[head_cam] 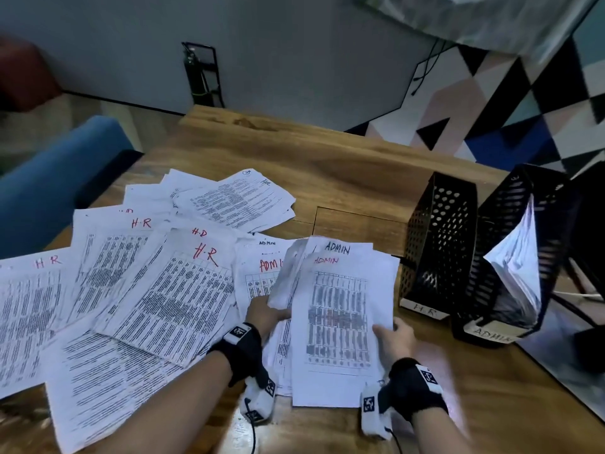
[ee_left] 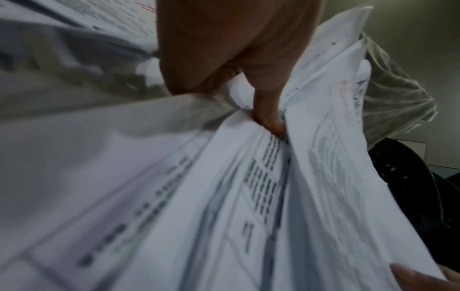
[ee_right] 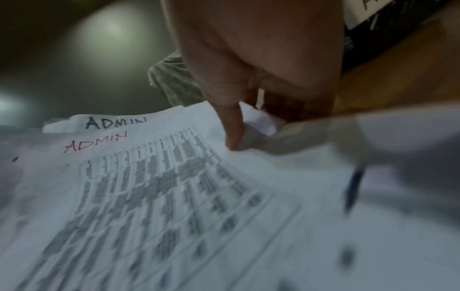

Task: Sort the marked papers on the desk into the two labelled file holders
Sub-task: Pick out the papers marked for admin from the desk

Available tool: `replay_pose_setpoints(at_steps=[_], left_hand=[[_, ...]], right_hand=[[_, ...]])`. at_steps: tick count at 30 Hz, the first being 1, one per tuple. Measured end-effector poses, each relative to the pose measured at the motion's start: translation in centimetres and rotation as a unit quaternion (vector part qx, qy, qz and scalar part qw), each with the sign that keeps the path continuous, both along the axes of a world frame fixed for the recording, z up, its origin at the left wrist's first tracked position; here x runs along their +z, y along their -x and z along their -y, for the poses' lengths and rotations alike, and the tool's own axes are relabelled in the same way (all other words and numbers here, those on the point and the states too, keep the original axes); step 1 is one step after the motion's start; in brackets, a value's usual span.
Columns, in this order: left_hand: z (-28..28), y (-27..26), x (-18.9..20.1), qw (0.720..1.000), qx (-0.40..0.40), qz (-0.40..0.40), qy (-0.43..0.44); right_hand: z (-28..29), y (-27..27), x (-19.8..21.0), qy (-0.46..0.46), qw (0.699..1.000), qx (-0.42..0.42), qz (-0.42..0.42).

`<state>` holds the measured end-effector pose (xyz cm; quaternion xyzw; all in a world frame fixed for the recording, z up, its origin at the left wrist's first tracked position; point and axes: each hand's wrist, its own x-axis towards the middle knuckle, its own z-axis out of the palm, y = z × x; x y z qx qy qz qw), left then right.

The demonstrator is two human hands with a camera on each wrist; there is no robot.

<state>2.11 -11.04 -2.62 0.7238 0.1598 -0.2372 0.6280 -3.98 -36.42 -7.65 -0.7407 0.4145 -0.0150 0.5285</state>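
A bundle of ADMIN-marked papers [head_cam: 340,309] is lifted off the desk between both hands. My left hand [head_cam: 266,314] grips its left edge, thumb [ee_left: 266,110] tucked between sheets. My right hand [head_cam: 394,339] pinches the right edge, thumb [ee_right: 232,126] on the top ADMIN sheet [ee_right: 149,177]. Several HR-marked papers [head_cam: 170,290] lie spread over the desk's left half. Two black mesh file holders stand at the right: the HR holder [head_cam: 438,244] looks empty, and the ADMIN holder [head_cam: 510,257] has papers in it.
The wooden desk [head_cam: 327,165] has bare surface behind the papers and in front of the holders. A blue chair [head_cam: 59,178] stands off the left edge. A patterned wall panel [head_cam: 510,103] rises behind the holders.
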Motion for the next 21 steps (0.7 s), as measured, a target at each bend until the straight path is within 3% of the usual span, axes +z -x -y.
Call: replay_pose_setpoints(at_steps=[3,5,15,21], left_hand=[[-0.9,-0.2,0.6,0.998,0.01,0.01,0.065],[-1.2,-0.4,0.7,0.996,0.008,0.011,0.091],[-3.4,-1.8,0.7,0.996,0.079,0.034,0.029],[-4.0,-1.6,0.6,0.997,0.068,0.008,0.045]], right_hand=[[-0.3,-0.1,0.8,0.026,0.999,-0.031,0.019],[-0.9,-0.2,1.3,-0.013,0.999,-0.029,0.041],[-0.1,2.1,2.3,-0.088,0.975,-0.106,0.173],[-0.4,2.4,2.6,-0.156,0.982,-0.033,0.101]])
